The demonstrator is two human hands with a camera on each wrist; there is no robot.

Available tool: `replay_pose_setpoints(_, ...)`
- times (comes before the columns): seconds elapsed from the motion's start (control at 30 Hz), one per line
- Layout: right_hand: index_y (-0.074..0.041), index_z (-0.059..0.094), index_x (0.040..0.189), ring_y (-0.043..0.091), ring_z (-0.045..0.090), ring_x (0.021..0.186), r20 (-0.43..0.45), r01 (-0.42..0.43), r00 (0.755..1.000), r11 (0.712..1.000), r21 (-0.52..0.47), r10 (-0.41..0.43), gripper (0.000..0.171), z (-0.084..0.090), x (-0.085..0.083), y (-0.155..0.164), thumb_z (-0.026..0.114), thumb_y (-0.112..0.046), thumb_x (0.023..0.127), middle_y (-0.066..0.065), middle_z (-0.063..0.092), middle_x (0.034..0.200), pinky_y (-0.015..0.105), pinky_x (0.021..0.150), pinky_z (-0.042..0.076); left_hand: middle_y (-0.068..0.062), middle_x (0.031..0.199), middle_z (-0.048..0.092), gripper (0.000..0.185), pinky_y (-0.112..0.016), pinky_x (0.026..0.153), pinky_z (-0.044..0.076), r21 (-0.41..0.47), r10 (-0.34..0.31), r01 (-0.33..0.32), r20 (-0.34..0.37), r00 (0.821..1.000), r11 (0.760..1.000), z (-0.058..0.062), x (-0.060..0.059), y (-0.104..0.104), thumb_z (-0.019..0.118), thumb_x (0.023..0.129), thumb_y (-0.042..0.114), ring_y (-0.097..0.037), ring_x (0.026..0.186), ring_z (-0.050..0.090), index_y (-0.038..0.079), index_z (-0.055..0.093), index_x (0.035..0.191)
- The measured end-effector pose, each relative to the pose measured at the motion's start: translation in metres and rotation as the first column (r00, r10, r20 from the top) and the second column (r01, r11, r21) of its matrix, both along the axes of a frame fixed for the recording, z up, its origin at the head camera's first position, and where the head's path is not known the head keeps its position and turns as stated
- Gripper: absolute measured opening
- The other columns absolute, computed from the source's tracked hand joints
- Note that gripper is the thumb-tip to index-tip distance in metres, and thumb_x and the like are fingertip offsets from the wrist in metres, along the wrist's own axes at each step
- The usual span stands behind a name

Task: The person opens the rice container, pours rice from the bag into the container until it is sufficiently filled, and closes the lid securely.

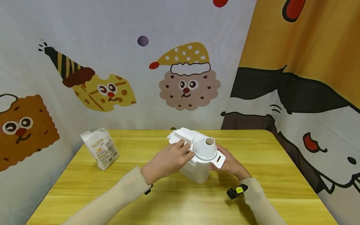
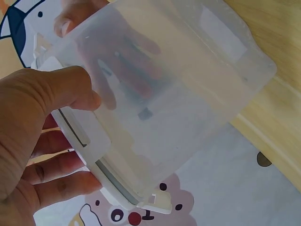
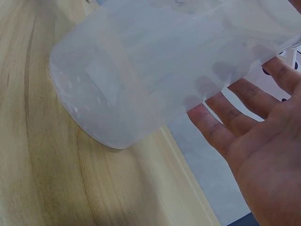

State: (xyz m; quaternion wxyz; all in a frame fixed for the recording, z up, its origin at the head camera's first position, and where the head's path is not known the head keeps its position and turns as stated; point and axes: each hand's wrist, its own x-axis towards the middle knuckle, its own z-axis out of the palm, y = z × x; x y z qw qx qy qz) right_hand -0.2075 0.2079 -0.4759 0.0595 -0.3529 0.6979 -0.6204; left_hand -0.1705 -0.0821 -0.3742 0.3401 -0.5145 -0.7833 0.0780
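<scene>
Unreadably labelled bag, left hand grip clasping container, right hand flat-fingered beneath.

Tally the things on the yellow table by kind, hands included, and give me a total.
White lidded plastic container: 1
White printed bag: 1
Hands on the container: 2, left hand and right hand
Total: 4

Bright, even, soft light in all three views.
Shadows are faint; the head view bows at its edges; the wrist views look hazy through the translucent container.
</scene>
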Motion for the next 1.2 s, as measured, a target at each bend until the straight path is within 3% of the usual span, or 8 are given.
replay_pose_setpoints(0.43, -0.007, 0.045, 0.15, 0.007, 0.061, 0.117, -0.039, -0.005, 0.999, 1.0, -0.004, 0.005, 0.084, -0.0018, -0.0015, 0.0027, 0.083, 0.008, 0.077, -0.009, 0.064, 0.133, 0.022, 0.104, 0.046, -0.002, 0.093, 0.065, 0.008, -0.027, 0.072, 0.055, -0.038, 0.037, -0.037, -0.002, 0.999, 0.999, -0.0038, 0.0029, 0.0028, 0.073, 0.093, 0.009, -0.019, 0.082, 0.057, 0.011, 0.067, 0.097)
replay_pose_setpoints(0.83, -0.009, 0.047, 0.149, 0.007, 0.061, 0.116, -0.016, 0.015, 1.0, 1.0, 0.006, -0.015, 0.083, 0.0, 0.001, 0.0005, 0.085, 0.003, 0.077, -0.011, 0.064, 0.132, 0.021, 0.103, 0.047, -0.003, 0.095, 0.065, 0.013, -0.031, 0.076, 0.058, -0.054, 0.068, -0.068, 0.006, 0.998, 0.996, -0.0041, 0.0068, 0.0024, 0.074, 0.09, 0.008, -0.021, 0.085, 0.059, 0.011, 0.065, 0.099)
replay_pose_setpoints(1.1, -0.005, 0.046, 0.149, 0.007, 0.062, 0.119, -0.029, 0.009, 1.0, 1.0, -0.004, -0.009, 0.085, 0.0009, 0.0022, 0.0022, 0.085, 0.007, 0.075, -0.01, 0.065, 0.133, 0.021, 0.104, 0.047, -0.004, 0.094, 0.064, 0.027, -0.024, 0.065, 0.055, 0.045, 0.015, -0.018, 0.065, 0.998, 0.999, -0.0051, 0.0071, -0.0043, 0.078, 0.073, 0.012, -0.02, 0.087, 0.059, 0.009, 0.065, 0.097)
replay_pose_setpoints(1.2, -0.009, 0.048, 0.147, 0.007, 0.062, 0.118, -0.033, -0.002, 0.999, 1.0, -0.012, 0.001, 0.083, 0.0006, 0.0015, 0.0021, 0.085, 0.007, 0.075, -0.01, 0.066, 0.132, 0.022, 0.104, 0.047, -0.003, 0.092, 0.064, 0.026, -0.025, 0.069, 0.055, 0.05, 0.002, -0.006, 0.074, 0.997, 0.999, -0.0037, 0.0056, -0.0046, 0.075, 0.072, 0.012, -0.019, 0.085, 0.059, 0.009, 0.066, 0.096)
